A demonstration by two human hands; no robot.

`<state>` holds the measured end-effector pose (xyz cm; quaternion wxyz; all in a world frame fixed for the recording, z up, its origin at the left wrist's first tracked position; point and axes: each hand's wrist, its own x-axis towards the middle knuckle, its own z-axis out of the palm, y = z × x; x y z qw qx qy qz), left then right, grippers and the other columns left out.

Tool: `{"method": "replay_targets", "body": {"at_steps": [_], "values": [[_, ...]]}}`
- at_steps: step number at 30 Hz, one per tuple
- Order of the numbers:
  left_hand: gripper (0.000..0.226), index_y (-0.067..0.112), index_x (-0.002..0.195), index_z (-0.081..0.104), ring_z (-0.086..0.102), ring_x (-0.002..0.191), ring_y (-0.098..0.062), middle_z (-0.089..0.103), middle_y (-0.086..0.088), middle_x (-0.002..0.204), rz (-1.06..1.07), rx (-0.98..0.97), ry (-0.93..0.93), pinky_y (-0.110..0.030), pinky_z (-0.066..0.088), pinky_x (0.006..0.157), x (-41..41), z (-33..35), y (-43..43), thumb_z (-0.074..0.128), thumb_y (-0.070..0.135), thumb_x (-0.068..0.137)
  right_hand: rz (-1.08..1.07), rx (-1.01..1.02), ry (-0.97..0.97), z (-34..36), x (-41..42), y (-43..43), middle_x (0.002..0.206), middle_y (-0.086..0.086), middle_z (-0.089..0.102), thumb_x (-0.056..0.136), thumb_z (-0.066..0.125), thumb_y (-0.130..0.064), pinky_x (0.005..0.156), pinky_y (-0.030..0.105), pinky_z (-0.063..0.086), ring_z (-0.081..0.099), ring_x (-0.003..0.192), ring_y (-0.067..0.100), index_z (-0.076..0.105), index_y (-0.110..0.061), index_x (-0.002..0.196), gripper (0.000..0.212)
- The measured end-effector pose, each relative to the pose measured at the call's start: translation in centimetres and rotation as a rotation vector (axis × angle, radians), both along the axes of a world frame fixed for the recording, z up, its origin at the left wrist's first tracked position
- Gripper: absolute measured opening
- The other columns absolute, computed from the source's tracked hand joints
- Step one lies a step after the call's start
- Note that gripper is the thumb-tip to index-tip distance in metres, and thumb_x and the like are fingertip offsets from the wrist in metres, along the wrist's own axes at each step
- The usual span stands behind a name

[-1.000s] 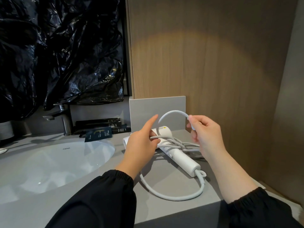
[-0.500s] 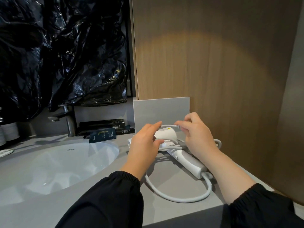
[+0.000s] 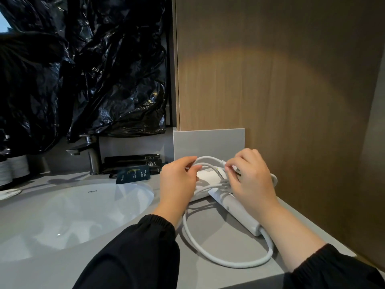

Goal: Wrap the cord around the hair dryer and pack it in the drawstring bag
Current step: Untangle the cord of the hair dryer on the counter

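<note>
A white hair dryer [image 3: 233, 207] lies on the grey counter [image 3: 218, 236], its handle pointing toward me and to the right. Its white cord [image 3: 227, 262] runs in a wide loop off the handle's end and is wound in several turns around the head. My left hand [image 3: 177, 184] rests on the dryer's head and pinches a cord loop. My right hand [image 3: 250, 178] grips the plug end of the cord above the head. No drawstring bag is in view.
A white oval sink [image 3: 68, 213] with a metal faucet [image 3: 89, 155] lies to the left. Dark toiletry packets [image 3: 133, 167] sit behind it. Crinkled black plastic [image 3: 83, 65] hangs above. A wooden wall panel [image 3: 281, 80] borders the counter at the right.
My right hand has brought the raised cord arc down onto the dryer's head. My left hand's fingers have folded from pointing onto the cord.
</note>
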<state>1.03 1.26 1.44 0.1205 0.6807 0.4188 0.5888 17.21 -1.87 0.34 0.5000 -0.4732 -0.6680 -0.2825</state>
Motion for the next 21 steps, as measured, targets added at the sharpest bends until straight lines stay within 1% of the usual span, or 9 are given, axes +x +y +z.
{"method": "replay_targets", "body": {"at_steps": [2,5,6,9,12,16,19,21], "values": [[0.011,0.008,0.094,0.074,0.061,0.052,-0.004,0.066,0.003,0.069,-0.023,-0.035,-0.064,-0.008,0.046,0.058,-0.1,0.2,0.1,0.064,0.011,0.089,0.019,-0.074,-0.007,-0.2,0.2,0.2,0.081,-0.001,0.052,0.080,0.074,-0.007,0.065,0.026,0.035,0.043,0.079,0.014,0.070,-0.010,0.078,0.005],[0.012,0.008,0.087,0.074,0.060,0.048,-0.004,0.067,0.002,0.068,-0.046,-0.092,-0.120,-0.008,0.044,0.054,-0.1,0.4,0.1,0.062,0.010,0.089,0.011,-0.177,-0.029,-0.4,0.3,0.6,0.088,-0.001,0.054,0.077,0.078,-0.013,0.069,0.031,0.039,0.047,0.085,0.018,0.074,-0.012,0.081,0.007],[0.013,0.010,0.083,0.073,0.060,0.048,-0.003,0.067,0.001,0.067,-0.062,-0.109,-0.140,-0.009,0.044,0.053,-0.1,0.5,0.0,0.062,0.009,0.089,0.011,-0.207,-0.039,-0.5,0.3,0.6,0.090,-0.002,0.056,0.077,0.078,-0.015,0.071,0.032,0.039,0.048,0.087,0.018,0.074,-0.014,0.083,0.008],[0.018,0.018,0.077,0.069,0.063,0.050,-0.007,0.067,-0.005,0.068,-0.118,-0.151,-0.225,-0.021,0.053,0.053,-0.1,0.7,-0.2,0.062,0.006,0.089,0.032,-0.258,-0.057,-0.5,0.3,0.6,0.092,-0.006,0.058,0.079,0.076,-0.018,0.077,0.031,0.038,0.049,0.090,0.017,0.074,-0.016,0.089,0.010],[0.014,0.012,0.081,0.069,0.065,0.050,-0.009,0.067,-0.009,0.068,-0.189,-0.210,-0.332,-0.018,0.051,0.050,-0.2,1.0,-0.3,0.062,0.002,0.089,0.024,-0.290,-0.056,-0.4,0.3,0.6,0.096,-0.009,0.056,0.081,0.075,-0.022,0.080,0.027,0.033,0.046,0.093,0.014,0.074,-0.018,0.094,0.014],[0.009,0.003,0.085,0.068,0.067,0.054,-0.010,0.068,-0.012,0.069,-0.303,-0.278,-0.461,-0.018,0.054,0.054,0.0,1.2,-0.4,0.062,-0.003,0.088,-0.010,-0.349,-0.047,-0.5,0.4,0.7,0.099,-0.012,0.050,0.081,0.075,-0.029,0.082,0.025,0.030,0.042,0.098,0.011,0.073,-0.019,0.091,0.014],[0.009,0.001,0.085,0.067,0.069,0.057,-0.014,0.068,-0.014,0.069,-0.387,-0.314,-0.535,-0.019,0.054,0.055,0.0,1.2,-0.5,0.061,-0.005,0.088,-0.039,-0.391,-0.044,-0.5,0.3,0.8,0.102,-0.011,0.049,0.081,0.075,-0.030,0.080,0.024,0.032,0.039,0.098,0.010,0.072,-0.019,0.091,0.015],[0.010,0.002,0.085,0.066,0.070,0.060,-0.015,0.069,-0.014,0.068,-0.410,-0.330,-0.539,-0.019,0.054,0.055,0.0,1.1,-0.4,0.060,-0.005,0.088,-0.048,-0.399,-0.050,-0.5,0.4,0.9,0.101,-0.009,0.050,0.082,0.074,-0.028,0.079,0.024,0.035,0.039,0.097,0.010,0.071,-0.016,0.089,0.014]]}}
